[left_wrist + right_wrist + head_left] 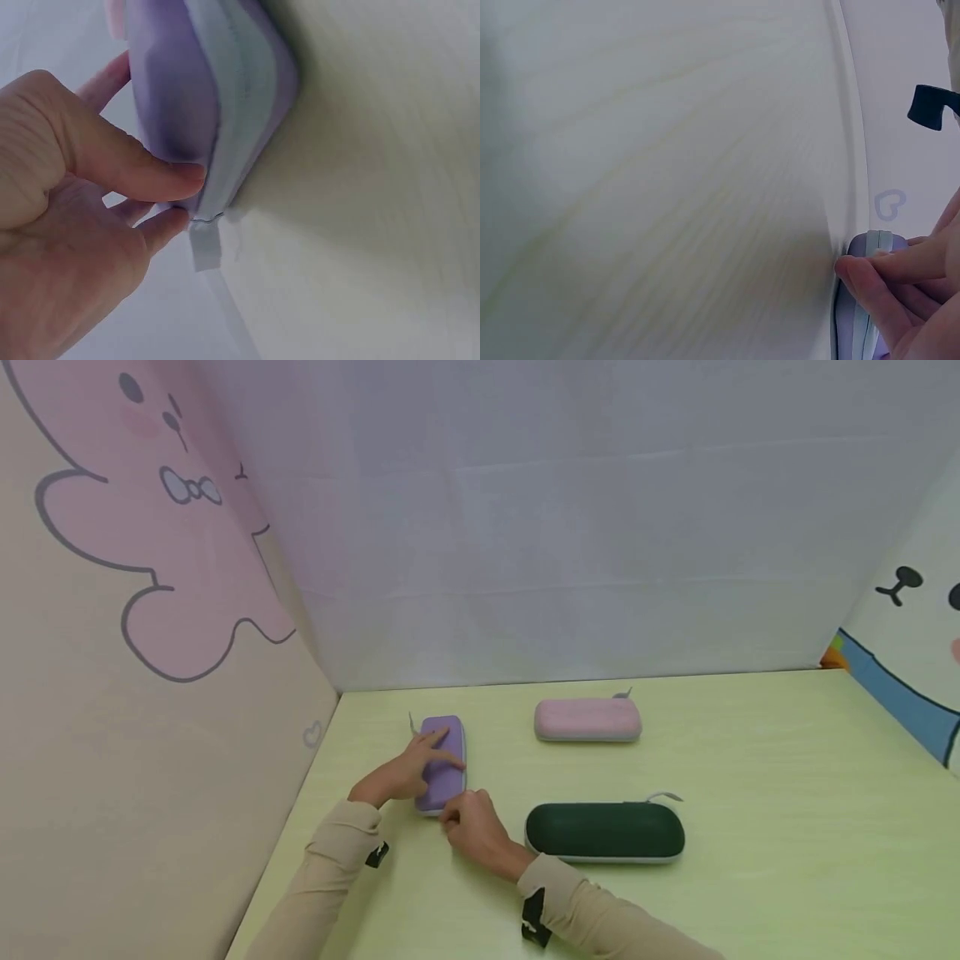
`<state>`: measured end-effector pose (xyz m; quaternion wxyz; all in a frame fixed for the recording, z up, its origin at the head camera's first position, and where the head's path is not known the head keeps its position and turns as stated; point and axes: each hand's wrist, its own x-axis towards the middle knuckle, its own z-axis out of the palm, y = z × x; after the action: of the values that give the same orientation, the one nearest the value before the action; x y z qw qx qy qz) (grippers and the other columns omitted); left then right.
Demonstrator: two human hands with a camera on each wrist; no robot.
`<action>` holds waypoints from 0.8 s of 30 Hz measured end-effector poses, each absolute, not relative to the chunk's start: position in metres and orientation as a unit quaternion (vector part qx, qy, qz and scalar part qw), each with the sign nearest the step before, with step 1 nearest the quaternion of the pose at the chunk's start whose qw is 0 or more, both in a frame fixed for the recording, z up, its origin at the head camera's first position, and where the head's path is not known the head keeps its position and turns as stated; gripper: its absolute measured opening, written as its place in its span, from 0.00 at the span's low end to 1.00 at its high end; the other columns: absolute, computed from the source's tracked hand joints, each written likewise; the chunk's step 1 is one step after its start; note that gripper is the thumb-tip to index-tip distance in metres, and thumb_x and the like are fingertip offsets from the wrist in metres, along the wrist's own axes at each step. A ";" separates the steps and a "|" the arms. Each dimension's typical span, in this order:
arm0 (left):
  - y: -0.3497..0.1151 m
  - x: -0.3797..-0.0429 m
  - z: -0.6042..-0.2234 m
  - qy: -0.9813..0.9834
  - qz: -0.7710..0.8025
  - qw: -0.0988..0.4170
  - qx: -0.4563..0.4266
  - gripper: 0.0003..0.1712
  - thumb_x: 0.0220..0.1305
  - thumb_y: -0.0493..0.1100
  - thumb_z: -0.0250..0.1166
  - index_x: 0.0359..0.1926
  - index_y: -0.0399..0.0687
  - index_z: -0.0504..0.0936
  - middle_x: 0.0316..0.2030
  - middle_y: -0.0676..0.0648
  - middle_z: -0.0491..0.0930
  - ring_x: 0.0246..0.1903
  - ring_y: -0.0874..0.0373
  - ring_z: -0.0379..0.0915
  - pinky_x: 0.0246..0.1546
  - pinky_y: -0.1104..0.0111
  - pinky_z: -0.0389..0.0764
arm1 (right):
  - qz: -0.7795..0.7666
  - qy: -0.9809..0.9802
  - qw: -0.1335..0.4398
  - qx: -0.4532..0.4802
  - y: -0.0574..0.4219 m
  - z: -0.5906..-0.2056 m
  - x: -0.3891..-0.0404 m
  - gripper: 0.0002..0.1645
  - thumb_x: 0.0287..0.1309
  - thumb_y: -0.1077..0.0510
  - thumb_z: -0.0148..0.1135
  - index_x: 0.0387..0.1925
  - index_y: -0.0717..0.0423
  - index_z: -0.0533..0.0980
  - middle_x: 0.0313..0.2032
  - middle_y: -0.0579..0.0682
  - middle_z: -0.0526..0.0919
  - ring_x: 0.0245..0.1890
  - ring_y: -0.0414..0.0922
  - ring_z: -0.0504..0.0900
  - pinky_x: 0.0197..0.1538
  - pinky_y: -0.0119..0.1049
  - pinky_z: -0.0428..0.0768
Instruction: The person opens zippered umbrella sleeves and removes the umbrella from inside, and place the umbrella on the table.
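Observation:
A purple zip case (442, 785) lies lengthwise at the left of the table, closed at the top as seen in the head view. My left hand (408, 770) rests on it with fingers spread over the lid. In the left wrist view the thumb (161, 178) presses beside the pale zip band (244, 82), near a small grey tab (205, 246). At the case's near right corner my right hand (477, 828) pinches the zip pull between thumb and index finger, and the fingertips (855, 268) hide the pull.
A pink case (588, 720) lies farther back, right of the purple one. Nearer, a dark green case (604, 831) sits close to my right wrist. Walls with cartoon figures stand at the left and right, with a pale curtain (570, 552) behind the table.

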<state>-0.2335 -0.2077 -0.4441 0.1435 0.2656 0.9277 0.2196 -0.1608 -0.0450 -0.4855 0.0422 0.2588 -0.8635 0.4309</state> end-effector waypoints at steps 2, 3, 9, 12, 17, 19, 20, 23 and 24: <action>-0.208 -0.232 -0.447 0.928 0.225 0.140 0.260 0.44 0.36 0.14 0.56 0.52 0.58 0.82 0.72 0.38 0.44 0.69 0.32 0.32 0.54 0.47 0.67 | 0.430 -0.865 0.040 0.257 -0.045 -0.485 -0.160 0.13 0.42 0.76 0.59 0.22 0.60 0.85 0.21 0.47 0.84 0.23 0.32 0.75 0.27 0.20 0.71; -0.209 -0.232 -0.448 0.929 0.226 0.136 0.261 0.45 0.36 0.14 0.56 0.52 0.58 0.82 0.72 0.38 0.44 0.69 0.32 0.32 0.54 0.46 0.67 | 0.430 -0.865 0.040 0.257 -0.044 -0.485 -0.160 0.13 0.43 0.76 0.59 0.22 0.60 0.85 0.21 0.47 0.84 0.23 0.32 0.75 0.27 0.20 0.71; -0.210 -0.228 -0.452 0.926 0.235 0.123 0.269 0.46 0.34 0.14 0.58 0.54 0.56 0.80 0.72 0.35 0.44 0.69 0.32 0.32 0.53 0.47 0.68 | 0.431 -0.863 0.047 0.259 -0.042 -0.485 -0.158 0.14 0.42 0.76 0.59 0.22 0.59 0.85 0.20 0.46 0.84 0.21 0.31 0.71 0.26 0.19 0.69; -0.211 -0.226 -0.453 0.923 0.244 0.122 0.270 0.46 0.35 0.14 0.58 0.55 0.55 0.79 0.72 0.35 0.42 0.69 0.33 0.29 0.53 0.47 0.68 | 0.427 -0.865 0.050 0.260 -0.040 -0.486 -0.158 0.14 0.42 0.76 0.58 0.22 0.59 0.86 0.21 0.46 0.84 0.21 0.30 0.71 0.26 0.19 0.69; -0.213 -0.224 -0.453 0.922 0.249 0.114 0.274 0.45 0.35 0.15 0.57 0.56 0.52 0.78 0.72 0.36 0.45 0.69 0.32 0.29 0.56 0.44 0.64 | 0.427 -0.866 0.047 0.255 -0.037 -0.486 -0.157 0.12 0.44 0.75 0.60 0.24 0.61 0.85 0.23 0.49 0.85 0.23 0.34 0.78 0.26 0.20 0.71; -0.214 -0.223 -0.453 0.923 0.238 0.108 0.282 0.45 0.34 0.15 0.58 0.57 0.50 0.78 0.71 0.37 0.48 0.69 0.32 0.31 0.58 0.42 0.61 | 0.426 -0.867 0.046 0.253 -0.035 -0.485 -0.158 0.11 0.45 0.75 0.60 0.23 0.61 0.85 0.23 0.49 0.85 0.23 0.35 0.79 0.26 0.20 0.72; -0.214 -0.223 -0.453 0.924 0.232 0.105 0.285 0.45 0.34 0.15 0.58 0.57 0.50 0.78 0.71 0.37 0.50 0.69 0.32 0.32 0.59 0.41 0.58 | 0.425 -0.868 0.046 0.251 -0.034 -0.485 -0.158 0.11 0.44 0.75 0.60 0.23 0.61 0.85 0.23 0.49 0.85 0.23 0.35 0.79 0.26 0.21 0.72; -0.213 -0.222 -0.451 0.927 0.216 0.101 0.290 0.46 0.35 0.15 0.59 0.58 0.51 0.77 0.70 0.39 0.54 0.69 0.32 0.35 0.60 0.36 0.51 | 0.421 -0.870 0.047 0.252 -0.032 -0.485 -0.159 0.12 0.44 0.75 0.60 0.23 0.61 0.85 0.22 0.49 0.85 0.23 0.35 0.79 0.26 0.21 0.72; -0.213 -0.222 -0.450 0.928 0.211 0.098 0.291 0.46 0.34 0.15 0.59 0.59 0.51 0.77 0.69 0.39 0.55 0.69 0.32 0.36 0.59 0.34 0.49 | 0.420 -0.871 0.047 0.251 -0.032 -0.485 -0.160 0.12 0.43 0.75 0.60 0.23 0.61 0.85 0.22 0.49 0.85 0.23 0.35 0.78 0.26 0.21 0.72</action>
<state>-0.2224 -0.2133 -0.4504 0.0981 0.2909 0.9280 0.2110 -0.1595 -0.0315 -0.4846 0.0469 0.2514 -0.8707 0.4200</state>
